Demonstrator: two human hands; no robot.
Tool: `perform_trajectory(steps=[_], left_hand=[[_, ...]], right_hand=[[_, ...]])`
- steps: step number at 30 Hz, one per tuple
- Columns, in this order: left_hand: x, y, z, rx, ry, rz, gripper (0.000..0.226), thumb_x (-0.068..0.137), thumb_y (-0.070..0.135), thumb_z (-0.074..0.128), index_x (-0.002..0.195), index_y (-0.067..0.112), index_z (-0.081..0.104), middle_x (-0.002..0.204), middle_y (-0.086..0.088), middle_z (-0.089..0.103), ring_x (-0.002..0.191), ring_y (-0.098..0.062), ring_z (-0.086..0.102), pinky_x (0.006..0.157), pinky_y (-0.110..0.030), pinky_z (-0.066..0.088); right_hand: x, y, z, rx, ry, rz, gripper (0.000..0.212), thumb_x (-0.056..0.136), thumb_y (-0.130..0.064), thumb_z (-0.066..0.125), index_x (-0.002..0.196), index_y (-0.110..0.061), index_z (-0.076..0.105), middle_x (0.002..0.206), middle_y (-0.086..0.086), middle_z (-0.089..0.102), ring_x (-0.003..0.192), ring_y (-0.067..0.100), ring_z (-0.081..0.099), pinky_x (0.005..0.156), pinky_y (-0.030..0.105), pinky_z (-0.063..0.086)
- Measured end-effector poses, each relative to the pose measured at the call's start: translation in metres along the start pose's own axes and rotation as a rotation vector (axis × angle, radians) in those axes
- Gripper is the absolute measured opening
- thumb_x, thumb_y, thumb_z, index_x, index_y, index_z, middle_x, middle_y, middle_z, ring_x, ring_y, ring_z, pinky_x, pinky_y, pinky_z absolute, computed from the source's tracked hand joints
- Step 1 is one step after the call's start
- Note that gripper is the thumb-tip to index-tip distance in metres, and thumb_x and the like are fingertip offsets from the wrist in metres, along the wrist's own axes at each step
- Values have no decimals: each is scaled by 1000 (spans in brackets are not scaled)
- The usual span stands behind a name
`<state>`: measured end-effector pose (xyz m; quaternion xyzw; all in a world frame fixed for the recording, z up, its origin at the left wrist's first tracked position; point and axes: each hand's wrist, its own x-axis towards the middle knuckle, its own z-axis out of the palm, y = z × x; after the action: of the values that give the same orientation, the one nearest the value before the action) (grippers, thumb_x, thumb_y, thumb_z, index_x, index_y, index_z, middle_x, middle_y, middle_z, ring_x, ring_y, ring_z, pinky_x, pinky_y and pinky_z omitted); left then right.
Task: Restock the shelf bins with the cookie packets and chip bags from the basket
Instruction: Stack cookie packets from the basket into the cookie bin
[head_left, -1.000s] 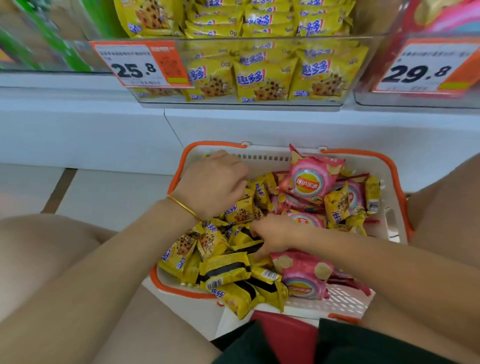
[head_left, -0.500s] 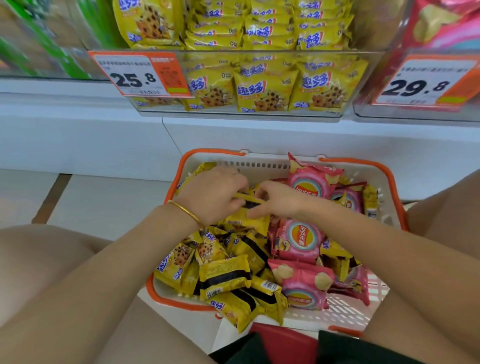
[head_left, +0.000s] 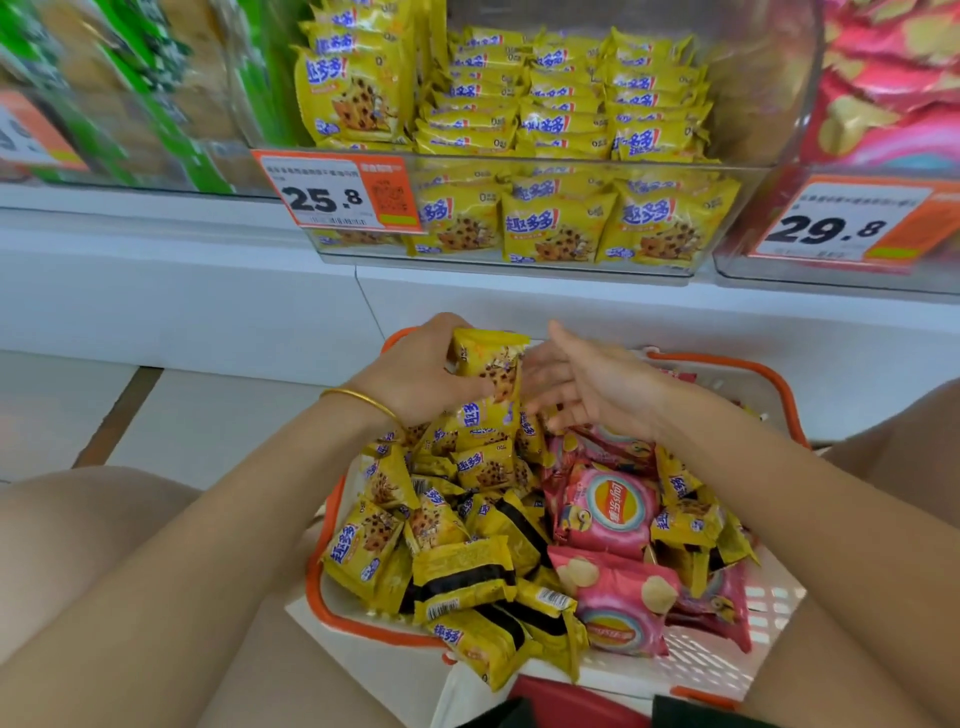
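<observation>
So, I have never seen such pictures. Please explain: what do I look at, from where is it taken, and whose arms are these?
No machine here: these are one person's two bare arms, seen from a camera worn on the head, looking forward and down. The left hand grips a yellow cookie packet above a white basket with an orange rim. The right hand is open beside it and holds nothing. The basket holds more yellow packets and pink chip bags. Behind it, a clear shelf bin with a 25.8 price tag is stocked with the same cookie packets.
</observation>
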<state>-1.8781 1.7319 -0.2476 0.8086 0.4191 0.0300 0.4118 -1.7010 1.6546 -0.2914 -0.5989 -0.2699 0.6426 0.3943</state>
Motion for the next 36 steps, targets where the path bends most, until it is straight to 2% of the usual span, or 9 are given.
perform_trajectory(steps=[8,11,15,20,24,26,28,30,36], left_hand=[[-11,8,-13,-480,-19,-61,36,88,7,63,118,11,43,104,-8,64,85,-15,67,67,-23,58],[-13,9,-21,-530,28,-51,37,88,11,64,119,7,45,109,-11,66,88,-17,68,70,-27,58],[-21,16,-35,-413,39,38,29,86,9,66,110,13,51,101,-8,66,72,-4,62,58,-15,48],[-22,33,-71,-300,151,260,31,77,7,76,104,13,61,95,-9,64,83,-15,61,73,-20,50],[-8,39,-104,-268,674,428,27,80,14,73,98,17,53,90,6,57,81,-3,56,72,-15,48],[-1,32,-116,-140,974,495,23,83,18,61,103,13,53,97,7,51,91,-9,53,82,-25,49],[4,19,-117,-27,1108,524,28,83,13,49,109,3,55,104,2,47,99,-19,52,88,-40,47],[9,6,-115,83,1121,537,29,81,7,44,108,-1,54,104,-6,47,100,-29,51,87,-46,46],[19,-1,-110,404,987,491,18,83,7,46,93,1,61,101,-17,60,94,-32,52,81,-35,37]], right_hand=[[-20,-12,22,2,-74,-238,27,83,-24,61,109,-16,56,104,11,62,88,24,62,64,27,56],[-24,-21,26,-68,-31,-299,39,78,-18,69,113,-15,53,104,10,60,85,20,65,68,32,57],[-34,-43,28,-91,-16,-396,45,77,-24,67,119,-17,52,105,8,63,93,20,66,83,39,56],[-43,-94,47,-382,-43,-567,39,80,-10,70,115,-19,56,98,2,67,81,14,65,65,28,54],[-44,-153,59,-388,67,-677,27,81,-5,70,102,-16,58,85,2,68,67,13,66,55,27,56],[-36,-177,68,-390,220,-755,28,79,-5,72,96,-16,53,85,5,64,65,15,64,49,26,54],[-25,-191,75,-488,381,-858,37,77,-6,71,101,-19,47,88,2,53,59,9,50,46,22,43],[-10,-201,84,-668,454,-925,38,75,-9,70,104,-21,48,90,-6,49,62,6,41,54,22,36],[40,-201,104,-960,555,-903,35,75,-25,77,101,-18,55,97,-2,57,89,20,54,80,39,44]])
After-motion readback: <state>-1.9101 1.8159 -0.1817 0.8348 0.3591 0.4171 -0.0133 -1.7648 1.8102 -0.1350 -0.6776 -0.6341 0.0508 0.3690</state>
